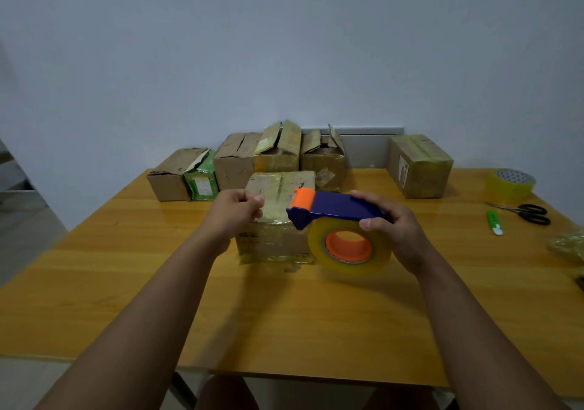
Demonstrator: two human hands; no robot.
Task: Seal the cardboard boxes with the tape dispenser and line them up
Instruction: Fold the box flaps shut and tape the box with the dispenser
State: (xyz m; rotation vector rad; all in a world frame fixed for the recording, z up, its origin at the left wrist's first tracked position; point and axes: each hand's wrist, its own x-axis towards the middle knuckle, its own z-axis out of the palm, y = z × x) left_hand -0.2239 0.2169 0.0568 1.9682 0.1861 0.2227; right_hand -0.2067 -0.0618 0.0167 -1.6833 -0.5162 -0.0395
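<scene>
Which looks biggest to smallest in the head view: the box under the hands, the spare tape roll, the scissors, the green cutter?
1. Box under the hands, though it sits nearest.
2. Spare tape roll and scissors: too alike to rank.
3. Green cutter.

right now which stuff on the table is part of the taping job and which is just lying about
In the job:
- tape dispenser, gripped by right hand
- front box, by left hand
- back-row boxes
- box set apart on the right

Lying about:
- spare tape roll
- scissors
- green cutter
</scene>
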